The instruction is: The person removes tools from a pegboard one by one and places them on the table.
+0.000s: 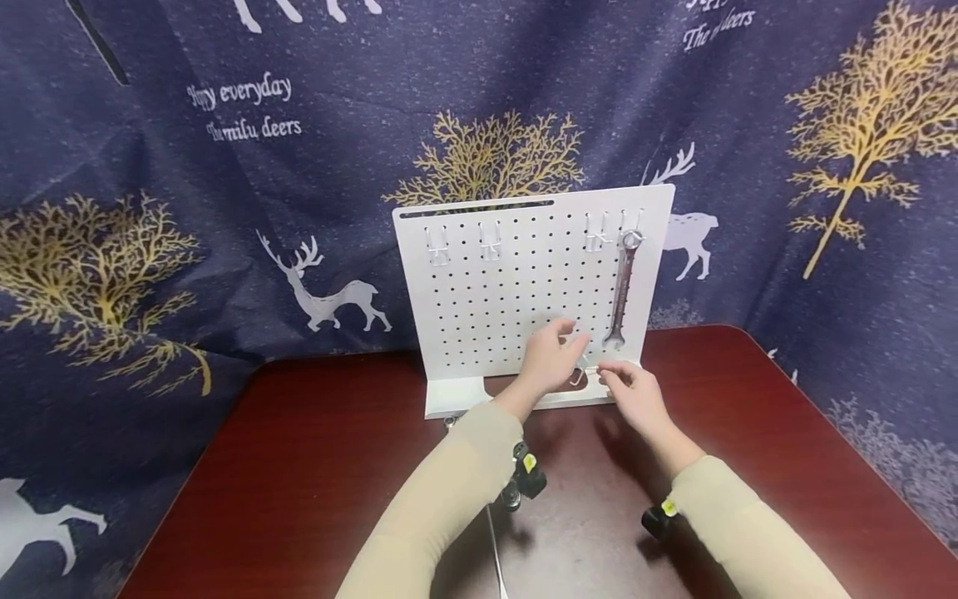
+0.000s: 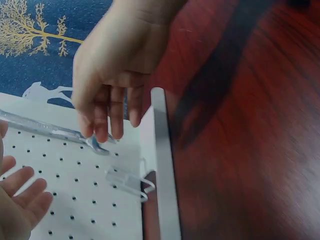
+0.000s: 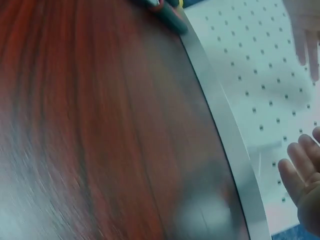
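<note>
A white pegboard (image 1: pixel 509 291) stands on its base, and a combination wrench (image 1: pixel 621 291) hangs at its right side. Low on the board, over the base opening, is a loose white wire hook (image 2: pixel 131 184); no fingers close round it. My left hand (image 1: pixel 552 358) is just left of the hook, its fingers spread and slightly bent in the left wrist view. To the hook's right is my right hand (image 1: pixel 634 393), its relaxed fingers (image 2: pixel 116 112) pointing toward the board by the wrench's lower end. In the right wrist view both hands appear apart.
White double hooks (image 1: pixel 437 247) sit along the board's upper rows. Partly under the left forearm lie metal tools (image 1: pixel 496 549), and a green-handled tool (image 3: pixel 170 17) is by the base edge. A patterned cloth (image 1: pixel 337 166) hangs behind the red-brown table (image 1: pixel 314 466).
</note>
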{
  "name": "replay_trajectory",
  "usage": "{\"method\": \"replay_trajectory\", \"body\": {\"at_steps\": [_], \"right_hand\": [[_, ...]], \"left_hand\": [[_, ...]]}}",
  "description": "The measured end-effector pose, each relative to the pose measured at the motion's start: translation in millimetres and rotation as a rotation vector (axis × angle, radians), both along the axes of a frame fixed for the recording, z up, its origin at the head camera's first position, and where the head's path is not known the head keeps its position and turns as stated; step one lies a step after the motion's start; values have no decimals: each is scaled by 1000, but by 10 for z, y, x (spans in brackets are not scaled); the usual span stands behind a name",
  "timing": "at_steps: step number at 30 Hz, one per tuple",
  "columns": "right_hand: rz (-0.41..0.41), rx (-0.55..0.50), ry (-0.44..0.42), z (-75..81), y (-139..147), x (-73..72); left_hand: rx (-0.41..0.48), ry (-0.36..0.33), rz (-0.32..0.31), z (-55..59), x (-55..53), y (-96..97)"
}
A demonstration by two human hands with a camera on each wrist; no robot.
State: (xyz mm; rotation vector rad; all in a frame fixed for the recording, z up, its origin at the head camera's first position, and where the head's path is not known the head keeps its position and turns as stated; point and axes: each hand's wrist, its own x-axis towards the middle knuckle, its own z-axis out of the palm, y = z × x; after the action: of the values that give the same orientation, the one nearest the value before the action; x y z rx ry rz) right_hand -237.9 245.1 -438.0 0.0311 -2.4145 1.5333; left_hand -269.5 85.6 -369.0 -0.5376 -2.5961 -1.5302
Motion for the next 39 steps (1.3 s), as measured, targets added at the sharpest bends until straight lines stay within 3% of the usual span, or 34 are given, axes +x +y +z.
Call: {"method": "replay_trajectory", "body": {"at_steps": [5, 8, 15, 20, 24, 29, 39], "right_hand": [[-88, 109, 42, -2, 141, -78], [-116, 141, 41, 9, 192, -112], [-114, 88, -12, 12, 275, -186], [-103, 59, -35, 10, 312, -241], [-60, 36, -62, 21, 320, -290], [12, -14, -109, 39, 284, -338], [44, -46, -171, 69, 313, -419]], "left_hand": [[99, 28, 16, 150, -105, 227], [144, 30, 59, 265, -178, 381], [302, 6, 151, 541, -363, 708], [365, -89, 197, 685, -419, 864], [431, -149, 219, 755, -435, 957], [472, -173, 262, 788, -462, 1030], [442, -216, 279, 825, -508, 1076]]}}
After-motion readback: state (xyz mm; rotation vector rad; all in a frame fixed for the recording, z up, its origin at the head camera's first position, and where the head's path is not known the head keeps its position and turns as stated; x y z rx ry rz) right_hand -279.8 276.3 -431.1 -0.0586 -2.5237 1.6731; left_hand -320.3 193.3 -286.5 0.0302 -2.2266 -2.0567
